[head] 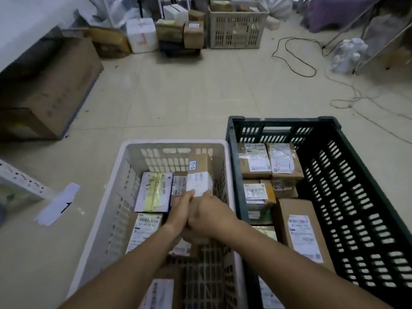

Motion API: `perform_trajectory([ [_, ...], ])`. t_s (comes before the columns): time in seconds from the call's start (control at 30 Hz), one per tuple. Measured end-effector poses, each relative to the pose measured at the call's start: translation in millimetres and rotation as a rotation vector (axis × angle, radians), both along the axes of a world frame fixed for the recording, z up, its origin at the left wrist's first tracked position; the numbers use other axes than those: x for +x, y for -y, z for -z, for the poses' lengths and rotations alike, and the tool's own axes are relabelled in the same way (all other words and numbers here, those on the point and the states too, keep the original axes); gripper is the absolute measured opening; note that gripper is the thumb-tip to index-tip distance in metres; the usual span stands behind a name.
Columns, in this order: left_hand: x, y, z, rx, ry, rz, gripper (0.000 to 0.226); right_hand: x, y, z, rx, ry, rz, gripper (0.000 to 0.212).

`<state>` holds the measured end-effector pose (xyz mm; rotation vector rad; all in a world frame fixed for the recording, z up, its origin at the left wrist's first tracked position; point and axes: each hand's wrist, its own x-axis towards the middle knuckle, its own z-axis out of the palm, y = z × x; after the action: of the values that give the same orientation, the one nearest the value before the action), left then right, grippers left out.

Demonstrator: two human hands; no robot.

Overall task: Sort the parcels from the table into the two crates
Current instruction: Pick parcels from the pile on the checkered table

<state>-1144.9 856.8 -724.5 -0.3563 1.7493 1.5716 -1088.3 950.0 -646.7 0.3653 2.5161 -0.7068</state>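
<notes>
Two crates, white crate [156, 144] beside dark crate [285, 119], on tiled floor [189, 97].

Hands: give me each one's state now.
Left hand: grips the brown parcel over the white crate.
Right hand: grips the same parcel.

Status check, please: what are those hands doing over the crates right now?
Both hands, left hand and right hand, hold a brown parcel inside white crate. Dark crate alongside, partly filled. Nothing in the way.
</notes>
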Motion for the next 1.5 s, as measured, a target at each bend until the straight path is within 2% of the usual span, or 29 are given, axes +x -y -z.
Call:
perform_trajectory([
  [0.1, 1, -12, 24, -0.009, 0.031, -0.02, 0.038, -7, -6, 19, 0.108, 0.033, -0.108, 0.065],
  [0.17, 1, -18, 31, 0.004, 0.045, -0.036, 0.04, -5, -4, 28, 0.194, 0.014, -0.159, 0.062],
  [0.27, 2, -19, 31, 0.061, 0.076, 0.005, 0.066, -1, 3, 31, 0.296, 0.017, -0.185, 0.066],
  [0.37, 6, -14, 28, 0.068, 0.114, 0.054, 0.083, 6, 6, 26, 0.272, 0.013, -0.142, 0.064],
  [0.57, 2, -8, 45, 0.125, 0.024, 0.029, 0.043, 10, 0, 20, 0.269, -0.047, -0.133, 0.036],
  [0.63, -3, -9, 40, 0.141, 0.003, 0.067, 0.045, 8, -3, 16, 0.308, -0.044, -0.159, 0.036],
  [0.7, -4, -10, 36, 0.127, 0.004, 0.106, 0.058, 8, -6, 10, 0.359, -0.066, -0.186, 0.033],
  [0.83, -3, -10, 43, 0.049, -0.031, 0.217, 0.066, 10, -18, 2, 0.422, -0.213, -0.16, 0.014],
  [0.93, -3, -18, 53, 0.019, -0.049, 0.266, 0.073, 10, -34, -4, 0.431, -0.348, -0.13, 0.027],
  [1.03, -6, -27, 58, 0.049, -0.09, 0.27, 0.053, 11, -50, -10, 0.393, -0.414, -0.108, 0.027],
  [1.1, -7, -30, 57, 0.027, -0.129, 0.276, 0.052, 12, -57, -10, 0.389, -0.448, -0.095, 0.028],
  [1.2, -9, -36, 63, -0.053, -0.209, 0.287, 0.062, 16, -67, -2, 0.479, -0.476, -0.101, 0.049],
  [1.23, -10, -37, 67, -0.078, -0.239, 0.295, 0.066, 18, -70, 1, 0.452, -0.456, -0.07, 0.059],
  [1.33, -15, -38, 82, -0.268, -0.32, 0.404, 0.081, 22, -72, 10, 0.289, -0.404, 0.006, 0.08],
  [1.4, -18, -38, 86, -0.39, -0.317, 0.479, 0.087, 23, -71, 15, 0.23, -0.42, 0.041, 0.087],
  [1.5, -19, -44, 91, -0.542, -0.37, 0.605, 0.074, 22, -70, 19, 0.235, -0.415, 0.044, 0.087],
])
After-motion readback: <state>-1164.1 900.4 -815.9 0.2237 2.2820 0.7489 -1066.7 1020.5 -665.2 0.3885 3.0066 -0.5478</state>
